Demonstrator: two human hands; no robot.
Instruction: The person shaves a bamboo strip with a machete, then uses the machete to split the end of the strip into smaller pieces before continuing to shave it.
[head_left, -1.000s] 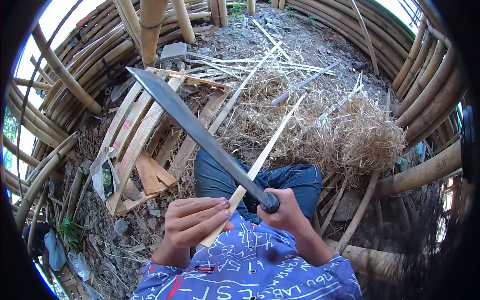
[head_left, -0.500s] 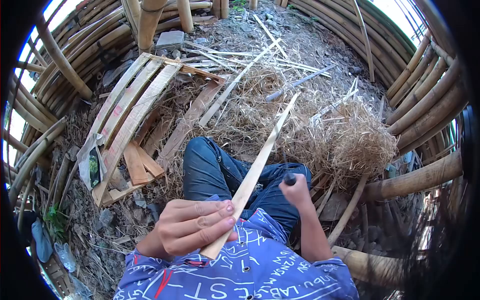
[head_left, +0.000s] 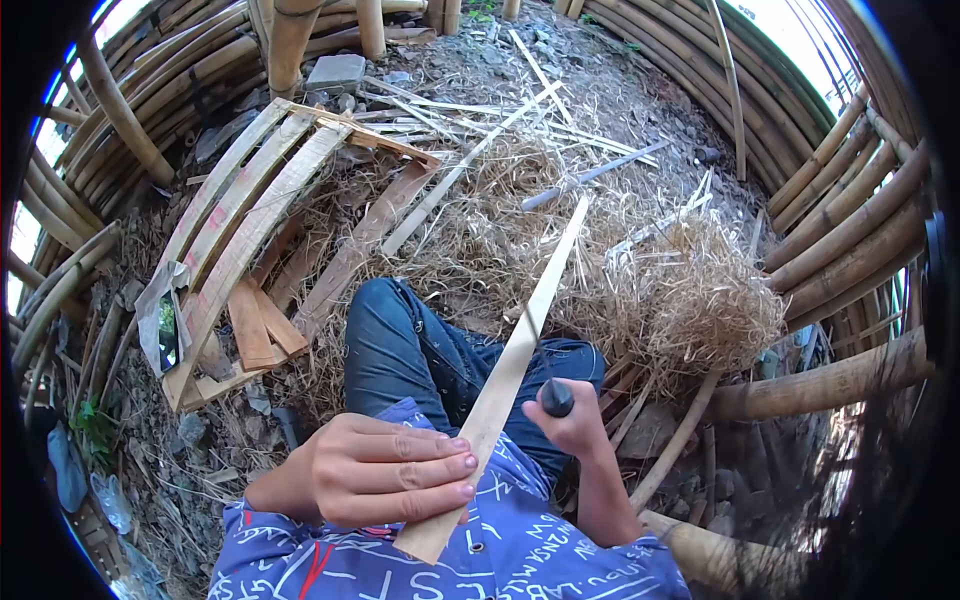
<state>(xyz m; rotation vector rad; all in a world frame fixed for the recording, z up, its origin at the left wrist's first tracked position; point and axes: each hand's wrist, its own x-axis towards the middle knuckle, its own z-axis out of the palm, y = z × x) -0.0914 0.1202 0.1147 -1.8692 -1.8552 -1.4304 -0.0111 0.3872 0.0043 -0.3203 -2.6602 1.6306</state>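
My left hand [head_left: 390,468] grips the wide near end of a long, pale bamboo strip [head_left: 500,385], with the fingers across its face. The strip slants up and away over my lap, narrowing to a point above the straw. In my right hand [head_left: 578,425] is a knife [head_left: 557,398], held by its dark, rounded handle. Its thin dark blade, seen nearly edge-on, overlaps the strip around its middle. Below both hands are my crossed legs in blue jeans [head_left: 395,335].
A slatted wooden frame [head_left: 240,225] leans on the left beside short wood pieces [head_left: 262,325]. Dry shavings [head_left: 715,295] heap up ahead and to the right. Loose pale strips [head_left: 480,150] lie on the rubble farther off, and stacked bamboo poles [head_left: 850,250] curve around the sides.
My right hand has come lower and closer to the strip, bringing the knife against it in view. The strip's near end has dropped slightly, and the whole view has shifted a little.
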